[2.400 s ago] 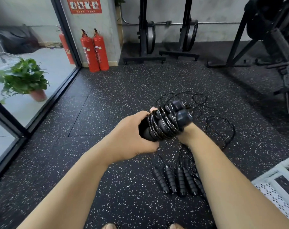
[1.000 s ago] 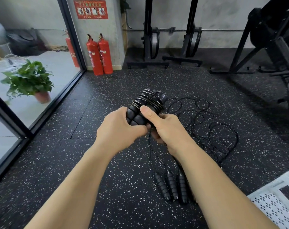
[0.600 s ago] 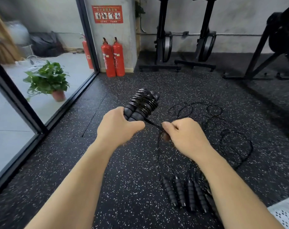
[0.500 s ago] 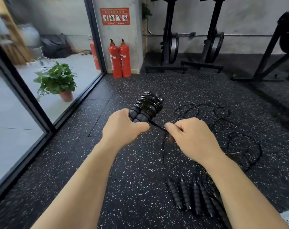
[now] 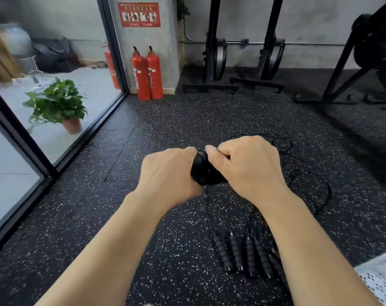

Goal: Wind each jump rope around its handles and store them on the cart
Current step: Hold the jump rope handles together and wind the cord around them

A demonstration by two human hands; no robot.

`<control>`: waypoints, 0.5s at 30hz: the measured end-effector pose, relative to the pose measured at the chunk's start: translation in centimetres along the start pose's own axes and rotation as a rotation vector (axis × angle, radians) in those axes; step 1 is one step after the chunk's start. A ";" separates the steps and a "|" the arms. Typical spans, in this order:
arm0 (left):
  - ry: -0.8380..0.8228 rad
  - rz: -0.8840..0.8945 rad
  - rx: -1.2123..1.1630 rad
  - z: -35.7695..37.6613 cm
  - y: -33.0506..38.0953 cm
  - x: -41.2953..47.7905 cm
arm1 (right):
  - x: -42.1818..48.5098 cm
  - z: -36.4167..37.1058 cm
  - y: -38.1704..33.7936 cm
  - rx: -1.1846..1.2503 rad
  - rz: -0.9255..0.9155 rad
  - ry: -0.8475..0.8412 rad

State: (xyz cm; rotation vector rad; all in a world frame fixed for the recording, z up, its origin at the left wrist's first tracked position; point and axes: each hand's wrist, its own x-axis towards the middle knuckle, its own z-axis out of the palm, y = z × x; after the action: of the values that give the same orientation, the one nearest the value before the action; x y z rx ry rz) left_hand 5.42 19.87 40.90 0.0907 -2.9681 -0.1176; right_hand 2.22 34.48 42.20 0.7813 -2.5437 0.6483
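Both hands meet at mid-frame on a black wound jump rope bundle (image 5: 202,170), two handles with cord wrapped around them. My left hand (image 5: 167,171) grips its left end. My right hand (image 5: 249,164) curls over its right end, thumb on top, hiding most of the wraps. A thin cord tail (image 5: 207,202) hangs from the bundle toward the floor. Several loose black handles (image 5: 243,252) lie side by side on the floor below my right forearm. Their cords (image 5: 309,182) sprawl in loops to the right. A corner of the white perforated cart (image 5: 379,281) shows at the bottom right.
The floor is black speckled rubber (image 5: 165,239). A glass wall (image 5: 55,107) runs along the left with a potted plant (image 5: 57,107) behind it. Two red fire extinguishers (image 5: 146,74) stand by a pillar. Black gym racks (image 5: 243,51) and a machine frame (image 5: 353,62) line the back and right.
My right hand was pulling the cord out to the right of the bundle; now it has closed over the bundle's right end. The bundle has tilted down between both hands.
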 end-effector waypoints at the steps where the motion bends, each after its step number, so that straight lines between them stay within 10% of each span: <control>1: -0.015 0.067 0.040 -0.2 0.3 -0.1 | 0.1 0.0 0.1 -0.020 -0.003 -0.006; 10: -0.048 0.420 0.030 0.2 1.3 -0.9 | 0.2 0.5 2.3 -0.014 0.053 -0.045; 15: -0.036 0.480 -0.079 0.8 1.0 -1.0 | 0.0 0.1 4.2 0.537 0.284 -0.310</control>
State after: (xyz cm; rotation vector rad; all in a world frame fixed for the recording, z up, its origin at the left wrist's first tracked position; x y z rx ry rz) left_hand 6.21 21.03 40.07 -0.6329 -2.9187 -0.1733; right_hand -0.34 37.49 40.79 0.7315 -2.8215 1.4459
